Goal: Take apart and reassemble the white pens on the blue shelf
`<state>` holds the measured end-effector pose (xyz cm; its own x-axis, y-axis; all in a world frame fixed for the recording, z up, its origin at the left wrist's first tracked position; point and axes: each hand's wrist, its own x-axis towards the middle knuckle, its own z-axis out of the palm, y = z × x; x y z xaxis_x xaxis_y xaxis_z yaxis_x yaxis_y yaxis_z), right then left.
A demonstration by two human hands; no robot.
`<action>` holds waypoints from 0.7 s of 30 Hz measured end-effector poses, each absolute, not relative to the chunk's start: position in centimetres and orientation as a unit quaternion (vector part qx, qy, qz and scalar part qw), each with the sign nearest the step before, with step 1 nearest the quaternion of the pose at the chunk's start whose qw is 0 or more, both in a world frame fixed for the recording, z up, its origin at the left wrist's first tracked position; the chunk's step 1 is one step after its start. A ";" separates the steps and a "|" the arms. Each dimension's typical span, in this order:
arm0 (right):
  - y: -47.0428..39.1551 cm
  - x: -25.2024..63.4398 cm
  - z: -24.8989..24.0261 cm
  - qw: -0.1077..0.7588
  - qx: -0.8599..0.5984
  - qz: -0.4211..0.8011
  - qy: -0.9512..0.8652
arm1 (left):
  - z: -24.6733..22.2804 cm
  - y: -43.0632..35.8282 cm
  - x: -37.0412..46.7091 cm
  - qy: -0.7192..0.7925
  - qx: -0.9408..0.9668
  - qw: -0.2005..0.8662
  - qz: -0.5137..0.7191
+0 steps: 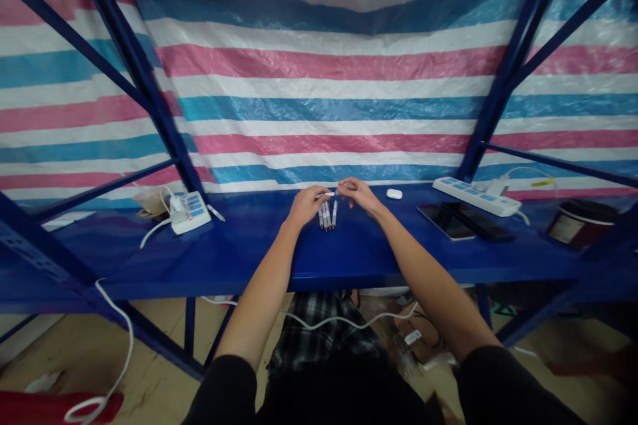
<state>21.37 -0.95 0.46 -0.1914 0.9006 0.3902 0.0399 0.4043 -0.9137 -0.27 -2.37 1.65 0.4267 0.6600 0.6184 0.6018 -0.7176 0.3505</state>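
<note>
My left hand is closed, thumb and fingers pinching one end of a slim white pen held level above the shelf. At the pen's other end, my right hand has its fingers bent and pinched together; the fingers partly hide that tip. Just below and between the hands, several white-and-grey pens lie side by side on the blue shelf, dark tips toward me. One of them sits slightly apart on the right.
A small white case lies right of my hands. Further right are two dark phones, a long power strip and a dark tub. To the left stand another power strip and a lone pen. Striped sheeting hangs behind.
</note>
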 end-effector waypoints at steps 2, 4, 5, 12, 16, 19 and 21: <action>-0.9 21.4 0.4 0.513 -0.370 0.414 -0.655 | 1.6 -2.3 -0.3 0.370 0.847 0.041 0.380; -1.0 21.3 0.4 0.515 -0.360 0.413 -0.659 | 1.5 -2.3 -0.3 0.371 0.848 0.048 0.375; -1.0 21.3 0.4 0.519 -0.355 0.414 -0.658 | 1.5 -2.4 -0.3 0.373 0.847 0.053 0.374; -0.6 21.2 0.0 0.474 -0.381 0.405 -0.683 | 1.7 -3.1 -0.1 0.380 0.857 0.067 0.341; -0.5 21.3 0.0 0.489 -0.379 0.360 -0.698 | 1.9 -3.4 0.2 0.415 0.847 0.039 0.330; -0.7 21.3 0.1 0.490 -0.382 0.343 -0.705 | 2.0 -3.6 0.3 0.442 0.836 0.031 0.325; -0.8 21.3 0.1 0.491 -0.384 0.349 -0.700 | 2.1 -3.8 0.3 0.449 0.834 0.028 0.321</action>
